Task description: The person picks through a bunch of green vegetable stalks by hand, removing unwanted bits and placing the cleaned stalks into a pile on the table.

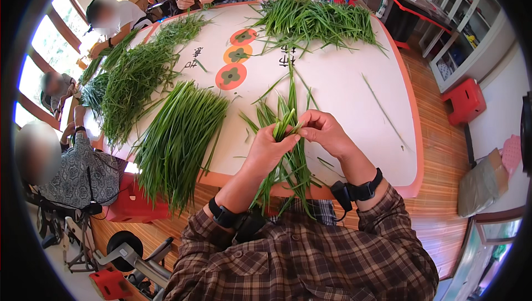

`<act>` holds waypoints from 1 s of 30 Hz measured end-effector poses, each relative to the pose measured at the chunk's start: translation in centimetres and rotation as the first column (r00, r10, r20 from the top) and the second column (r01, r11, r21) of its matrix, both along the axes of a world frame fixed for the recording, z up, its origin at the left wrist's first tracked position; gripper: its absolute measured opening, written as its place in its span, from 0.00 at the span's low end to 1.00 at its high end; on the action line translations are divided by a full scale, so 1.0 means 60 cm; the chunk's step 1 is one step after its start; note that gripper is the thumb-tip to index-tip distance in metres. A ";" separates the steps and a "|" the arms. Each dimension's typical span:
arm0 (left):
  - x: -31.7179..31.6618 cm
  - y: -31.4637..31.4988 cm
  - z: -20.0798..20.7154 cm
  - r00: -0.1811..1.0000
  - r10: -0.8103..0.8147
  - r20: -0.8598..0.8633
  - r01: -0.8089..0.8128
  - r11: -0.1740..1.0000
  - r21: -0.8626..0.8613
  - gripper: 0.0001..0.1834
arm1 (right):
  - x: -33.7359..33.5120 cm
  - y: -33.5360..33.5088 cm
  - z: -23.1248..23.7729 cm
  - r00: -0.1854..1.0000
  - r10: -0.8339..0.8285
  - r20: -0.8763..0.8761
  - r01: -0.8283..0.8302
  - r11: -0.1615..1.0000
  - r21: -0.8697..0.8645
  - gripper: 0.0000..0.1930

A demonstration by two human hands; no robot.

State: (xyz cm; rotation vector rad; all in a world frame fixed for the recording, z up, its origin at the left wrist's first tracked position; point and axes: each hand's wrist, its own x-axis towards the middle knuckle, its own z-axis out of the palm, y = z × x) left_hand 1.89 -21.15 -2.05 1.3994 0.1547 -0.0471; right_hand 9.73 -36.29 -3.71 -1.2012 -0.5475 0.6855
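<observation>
My left hand (270, 145) is closed around a small bunch of garlic chives (293, 163), whose long blades spread over the table's near edge. The pale stem ends poke up between my two hands. Close beside it, my right hand (326, 132) pinches with thumb and fingers at those stem ends; exactly what lies between the fingertips is too small to make out. Left of my hands rests a large neat pile of chives (180, 137), its tips hanging over the edge. A few loose blades lie under and beyond the bunch.
The white table (354, 101) has an orange border. A big chive heap (318, 21) lies at its far right, a tangled heap (138, 79) at its left. Several people sit around the far and left sides. Red stools (464, 101) stand on the wooden floor. One loose blade (382, 107) lies right.
</observation>
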 end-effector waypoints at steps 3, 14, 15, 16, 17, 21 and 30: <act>0.000 -0.004 -0.002 1.000 -0.011 -0.019 0.011 0.999 0.038 0.05 | 0.001 0.001 -0.004 0.998 0.000 0.059 0.001 1.000 -0.024 0.02; -0.011 0.010 -0.005 0.995 -0.039 -0.096 0.037 0.999 -0.025 0.03 | 0.007 0.004 -0.004 0.966 -0.218 -0.136 0.224 0.974 0.026 0.03; -0.011 0.009 -0.005 0.995 -0.038 -0.095 0.036 0.999 -0.027 0.03 | -0.003 0.010 -0.001 0.984 -0.163 -0.070 0.163 0.987 0.000 0.04; -0.010 0.007 -0.004 0.995 -0.031 -0.091 0.030 1.000 -0.007 0.03 | -0.008 0.014 0.001 0.995 -0.103 -0.005 0.103 0.994 -0.030 0.04; -0.010 0.005 -0.004 0.996 -0.023 -0.086 0.025 1.000 0.013 0.03 | -0.007 0.013 -0.005 0.995 -0.102 -0.004 0.101 0.994 -0.033 0.04; -0.011 0.001 -0.003 0.992 -0.045 -0.122 0.056 0.994 0.093 0.03 | -0.001 0.009 -0.022 0.996 0.033 0.088 -0.025 0.995 -0.094 0.07; -0.012 0.022 -0.031 0.986 -0.091 -0.138 0.082 0.994 -0.073 0.06 | 0.027 -0.005 -0.018 0.962 -0.264 -0.073 0.267 0.963 0.044 0.04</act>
